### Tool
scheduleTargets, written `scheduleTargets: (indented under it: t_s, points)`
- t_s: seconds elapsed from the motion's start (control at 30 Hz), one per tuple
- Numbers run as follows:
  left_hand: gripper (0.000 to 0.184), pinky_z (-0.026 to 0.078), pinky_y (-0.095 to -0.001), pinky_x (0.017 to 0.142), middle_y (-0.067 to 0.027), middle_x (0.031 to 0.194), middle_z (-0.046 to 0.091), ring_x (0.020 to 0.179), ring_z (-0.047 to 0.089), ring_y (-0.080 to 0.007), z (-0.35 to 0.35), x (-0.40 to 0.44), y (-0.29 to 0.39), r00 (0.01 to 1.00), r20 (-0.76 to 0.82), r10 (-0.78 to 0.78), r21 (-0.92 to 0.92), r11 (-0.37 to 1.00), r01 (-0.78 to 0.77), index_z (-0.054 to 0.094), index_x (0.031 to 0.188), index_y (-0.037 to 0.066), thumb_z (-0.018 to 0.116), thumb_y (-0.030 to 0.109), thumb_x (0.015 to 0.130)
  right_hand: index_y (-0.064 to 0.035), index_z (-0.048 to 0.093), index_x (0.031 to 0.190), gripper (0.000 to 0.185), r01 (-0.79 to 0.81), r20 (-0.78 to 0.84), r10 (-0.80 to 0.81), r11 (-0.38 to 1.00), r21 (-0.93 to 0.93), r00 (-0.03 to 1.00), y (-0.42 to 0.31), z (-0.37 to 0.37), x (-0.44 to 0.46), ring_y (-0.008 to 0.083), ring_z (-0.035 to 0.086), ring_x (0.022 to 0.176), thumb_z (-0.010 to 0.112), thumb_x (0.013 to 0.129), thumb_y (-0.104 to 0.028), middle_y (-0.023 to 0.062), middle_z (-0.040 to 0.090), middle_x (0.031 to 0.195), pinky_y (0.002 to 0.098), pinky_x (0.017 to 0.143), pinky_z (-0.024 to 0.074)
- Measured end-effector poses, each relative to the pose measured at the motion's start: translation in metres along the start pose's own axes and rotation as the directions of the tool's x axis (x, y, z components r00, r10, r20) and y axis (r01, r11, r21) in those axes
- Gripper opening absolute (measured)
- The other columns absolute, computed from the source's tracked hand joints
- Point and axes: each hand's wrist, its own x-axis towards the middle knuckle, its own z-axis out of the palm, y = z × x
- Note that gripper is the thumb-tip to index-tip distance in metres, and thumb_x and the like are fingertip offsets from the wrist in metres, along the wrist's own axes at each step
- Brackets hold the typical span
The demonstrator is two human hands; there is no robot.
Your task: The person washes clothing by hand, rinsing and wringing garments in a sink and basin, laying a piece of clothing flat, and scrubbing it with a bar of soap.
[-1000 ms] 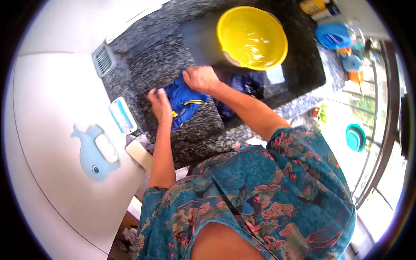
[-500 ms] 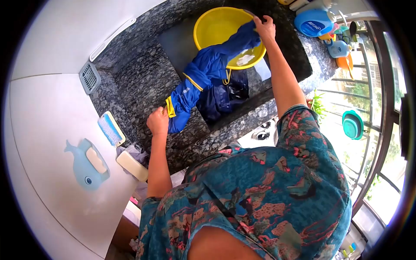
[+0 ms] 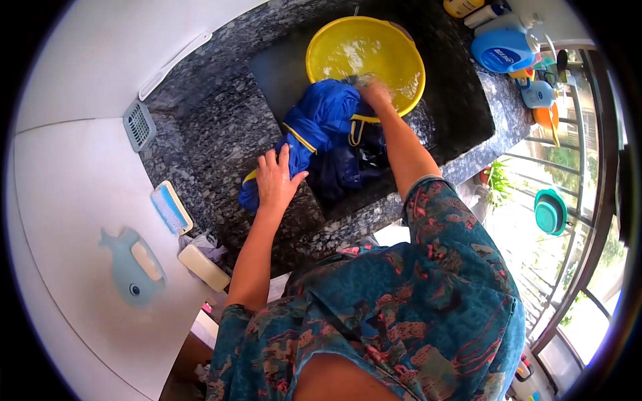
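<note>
Far left: pale blue whale-shaped holder (image 3: 134, 267) on the white wall, then a blue-and-white brush (image 3: 171, 208) and a cream block (image 3: 204, 267). Left hand (image 3: 275, 180): palm down on the blue garment (image 3: 329, 107), fingers apart, pressing rather than pinching. Garment location: yellow-edged lower end on the stone counter (image 3: 224, 123), body slanting up and over the near rim of the yellow basin (image 3: 416, 67). Dark cloth (image 3: 338, 167) lies just beside it in the sink (image 3: 465, 113), outside the basin. Right hand (image 3: 376, 93): at the basin's near side, amid splashing; finger state cannot be told. Far right: blue bottle (image 3: 501, 55), green bowl (image 3: 550, 212).

Progress, judged: partway. Done: the garment's upper end appears to have reached the water. Left: most of its visible length lies outside the basin; how wet that part is, unclear
</note>
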Motion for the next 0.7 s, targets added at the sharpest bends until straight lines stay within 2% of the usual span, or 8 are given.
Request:
scheduleTargets:
  t_s: [0.13, 0.17, 0.4, 0.5, 0.6, 0.63, 0.67, 0.7]
  points:
    - [0.054, 0.048, -0.0425, 0.086, -0.0179, 0.108, 0.06, 0.098, 0.057, -0.0379, 0.006, 0.0, -0.016, 0.996, -0.03, -0.086, -0.197, 0.977, 0.078, 0.057, 0.124, 0.007, 0.075, 0.019, 0.075, -0.0013, 0.066, 0.113, 0.053, 0.092, -0.155, -0.031, 0.909, 0.406, 0.987, -0.018, -0.011, 0.01, 0.0344, 0.064, 0.102, 0.066, 0.083, -0.045, 0.0206, 0.066, 0.113, 0.0403, 0.088, 0.0493]
    - [0.051, 0.049, -0.043, 0.085, -0.0188, 0.107, 0.061, 0.097, 0.059, -0.0379, 0.001, -0.002, -0.018, 0.992, -0.046, -0.12, -0.304, 0.947, 0.1, 0.057, 0.123, 0.006, 0.074, 0.02, 0.076, 0.0032, 0.065, 0.112, 0.048, 0.034, -0.007, -0.052, 0.543, 0.839, 0.999, -0.026, -0.021, 0.003, 0.024, 0.065, 0.093, 0.071, 0.083, -0.035, 0.0141, 0.069, 0.104, 0.034, 0.082, 0.0509]
    - [0.053, 0.043, -0.0352, 0.095, -0.0189, 0.122, 0.058, 0.111, 0.057, -0.0246, -0.016, -0.081, -0.043, 0.866, 0.258, -0.429, -0.743, 0.484, 0.462, 0.057, 0.123, -0.001, 0.072, 0.027, 0.081, 0.0032, 0.062, 0.111, 0.04, -0.044, 0.095, -0.563, 0.105, 0.994, 0.821, -0.162, -0.144, -0.117, 0.0168, 0.068, 0.08, 0.068, 0.088, -0.029, 0.0104, 0.069, 0.095, 0.0284, 0.075, 0.0562]
    - [0.063, 0.032, -0.0359, 0.107, -0.02, 0.146, 0.038, 0.134, 0.037, -0.0271, -0.018, -0.096, -0.069, 0.913, 0.211, -0.35, -0.778, 0.506, 0.373, 0.048, 0.135, 0.003, 0.071, 0.026, 0.081, 0.0005, 0.063, 0.113, 0.035, -0.121, 0.186, -0.738, 0.142, 0.983, 0.649, -0.207, -0.137, -0.162, 0.015, 0.067, 0.085, 0.067, 0.09, -0.026, 0.0084, 0.069, 0.1, 0.0276, 0.078, 0.0552]
    - [0.065, 0.018, -0.0486, 0.112, -0.0073, 0.15, 0.036, 0.14, 0.029, -0.026, -0.049, -0.061, -0.074, 0.689, 0.304, -0.658, -0.951, -0.161, 0.265, 0.034, 0.148, 0.013, 0.049, 0.045, 0.094, -0.0013, 0.064, 0.115, 0.035, -0.202, 0.284, -0.838, 0.212, 0.956, 0.465, -0.228, -0.104, -0.194, 0.0118, 0.065, 0.09, 0.067, 0.091, -0.027, 0.0057, 0.068, 0.105, 0.026, 0.082, 0.0527]
    - [0.057, 0.022, -0.0426, 0.111, -0.0084, 0.149, 0.038, 0.139, 0.031, -0.0246, -0.047, -0.049, -0.092, 0.644, 0.294, -0.707, -0.952, -0.157, 0.262, 0.041, 0.144, 0.012, 0.046, 0.044, 0.097, -0.0001, 0.063, 0.116, 0.036, -0.19, 0.337, -0.847, 0.281, 0.941, 0.411, -0.227, -0.08, -0.193, 0.0093, 0.063, 0.094, 0.066, 0.091, -0.027, 0.0044, 0.068, 0.104, 0.0254, 0.085, 0.0507]
    - [0.054, 0.024, -0.0394, 0.111, -0.0091, 0.148, 0.041, 0.138, 0.034, -0.0249, -0.045, -0.036, -0.107, 0.591, 0.298, -0.749, -0.949, -0.167, 0.267, 0.045, 0.141, 0.01, 0.044, 0.043, 0.098, -0.0041, 0.063, 0.12, 0.041, 0.001, 0.403, -0.829, 0.438, 0.899, 0.387, -0.223, -0.039, -0.177, 0.0156, 0.063, 0.102, 0.068, 0.089, -0.029, 0.0067, 0.068, 0.11, 0.0299, 0.089, 0.0498]
    - [0.051, 0.026, -0.0361, 0.11, -0.0099, 0.146, 0.043, 0.137, 0.036, -0.0251, -0.042, -0.022, -0.122, 0.537, 0.302, -0.788, -0.946, -0.177, 0.271, 0.049, 0.138, 0.009, 0.042, 0.041, 0.099, -0.0092, 0.062, 0.122, 0.042, 0.52, 0.385, -0.849, 0.527, 0.672, 0.363, -0.216, -0.017, -0.17, 0.0224, 0.061, 0.107, 0.067, 0.087, -0.033, 0.0113, 0.065, 0.114, 0.0343, 0.093, 0.0483]
